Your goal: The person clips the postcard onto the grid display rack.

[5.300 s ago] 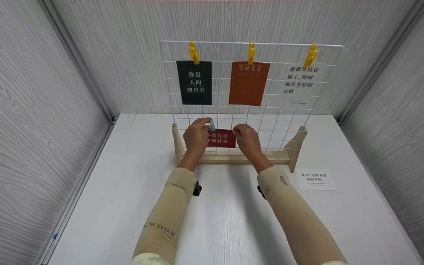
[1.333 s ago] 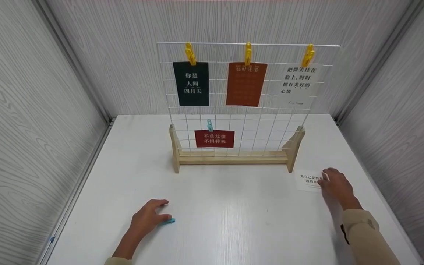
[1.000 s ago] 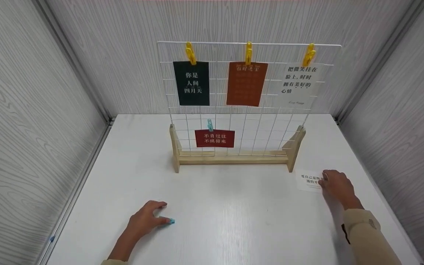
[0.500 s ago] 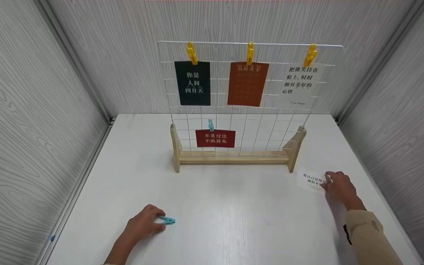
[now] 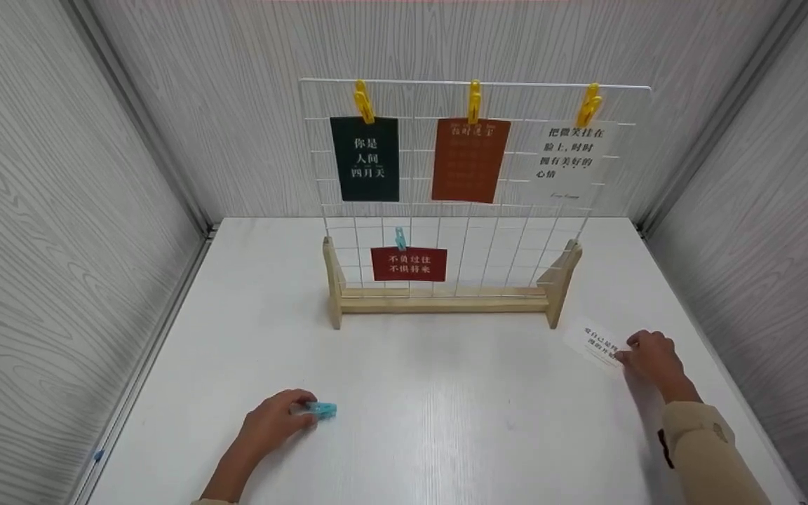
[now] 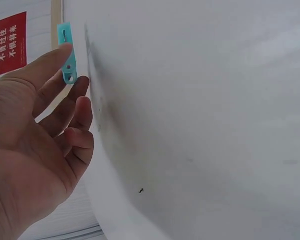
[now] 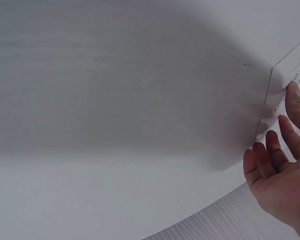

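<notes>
My left hand point(image 5: 272, 421) pinches a teal clothespin point(image 5: 324, 410) between thumb and fingertips over the table's front left part. In the left wrist view that clothespin point(image 6: 64, 32) points away from the thumb. Over on the right, my right hand point(image 5: 656, 361) grips the right end of a white card point(image 5: 588, 344) with black lettering. Its thumb lies on the printed face in the right wrist view, where the card point(image 7: 288, 69) stands at a slant to the table; the fingertips behind it are partly hidden.
A white wire grid point(image 5: 426, 163) stands in a wooden base point(image 5: 446, 305). Yellow clips hold a dark green card point(image 5: 369, 186), an orange card point(image 5: 470, 168) and a white card point(image 5: 565, 184) on it. Below, a teal clothespin point(image 5: 400, 239) holds a red card point(image 5: 409, 274).
The red card was clipped on the grid and both hands moved away from it. The left hand has picked up a clothespin; the right hand has taken the white card, now turned clockwise.
</notes>
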Demonstrator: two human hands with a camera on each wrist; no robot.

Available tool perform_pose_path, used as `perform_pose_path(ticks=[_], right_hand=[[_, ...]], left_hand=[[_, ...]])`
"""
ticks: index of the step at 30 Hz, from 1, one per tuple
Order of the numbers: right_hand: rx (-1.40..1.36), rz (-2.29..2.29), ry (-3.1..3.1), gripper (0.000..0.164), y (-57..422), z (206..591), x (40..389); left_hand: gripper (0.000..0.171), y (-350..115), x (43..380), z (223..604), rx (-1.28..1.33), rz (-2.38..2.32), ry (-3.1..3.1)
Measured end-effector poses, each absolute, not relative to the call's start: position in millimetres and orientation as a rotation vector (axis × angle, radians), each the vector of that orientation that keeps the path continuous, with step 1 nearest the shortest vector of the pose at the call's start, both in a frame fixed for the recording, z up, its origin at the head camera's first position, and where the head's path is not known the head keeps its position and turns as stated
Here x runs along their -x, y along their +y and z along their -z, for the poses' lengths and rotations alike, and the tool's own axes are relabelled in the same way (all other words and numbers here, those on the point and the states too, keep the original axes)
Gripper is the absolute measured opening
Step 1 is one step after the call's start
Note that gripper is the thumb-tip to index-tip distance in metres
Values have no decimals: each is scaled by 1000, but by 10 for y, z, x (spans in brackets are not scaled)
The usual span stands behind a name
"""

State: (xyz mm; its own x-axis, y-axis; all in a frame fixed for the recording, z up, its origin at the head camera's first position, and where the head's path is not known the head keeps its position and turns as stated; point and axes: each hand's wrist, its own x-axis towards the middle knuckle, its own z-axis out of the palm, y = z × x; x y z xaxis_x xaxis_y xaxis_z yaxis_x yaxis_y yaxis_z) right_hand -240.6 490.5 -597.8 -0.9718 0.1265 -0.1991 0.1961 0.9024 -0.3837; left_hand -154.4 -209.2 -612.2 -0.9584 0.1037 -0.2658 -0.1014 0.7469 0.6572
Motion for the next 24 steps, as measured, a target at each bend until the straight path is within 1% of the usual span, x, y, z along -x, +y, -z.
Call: perform_pose_path(ticks=[7,12,15,19,24], right_hand=[[-299,650,2852,50,4959,5991,2396],[-347,755,2830,47,4952,5955,2359],[-384,828,2817,42,4938,5920,2339],[-419,882,2819,36,4943,5887,2317],[-455,971,2810,35,4963,5861,2283]], left_hand=[[34,-2057,1608,6107,25,-1099,2674],[41,-2039,1635,6107,9,-1156,2699],[44,-2029,1645,6108,22,-1168,2705],[46,-2018,1646,6101,15,-1190,2707],[46,-2002,1636,6076,-3,-1241,2692]])
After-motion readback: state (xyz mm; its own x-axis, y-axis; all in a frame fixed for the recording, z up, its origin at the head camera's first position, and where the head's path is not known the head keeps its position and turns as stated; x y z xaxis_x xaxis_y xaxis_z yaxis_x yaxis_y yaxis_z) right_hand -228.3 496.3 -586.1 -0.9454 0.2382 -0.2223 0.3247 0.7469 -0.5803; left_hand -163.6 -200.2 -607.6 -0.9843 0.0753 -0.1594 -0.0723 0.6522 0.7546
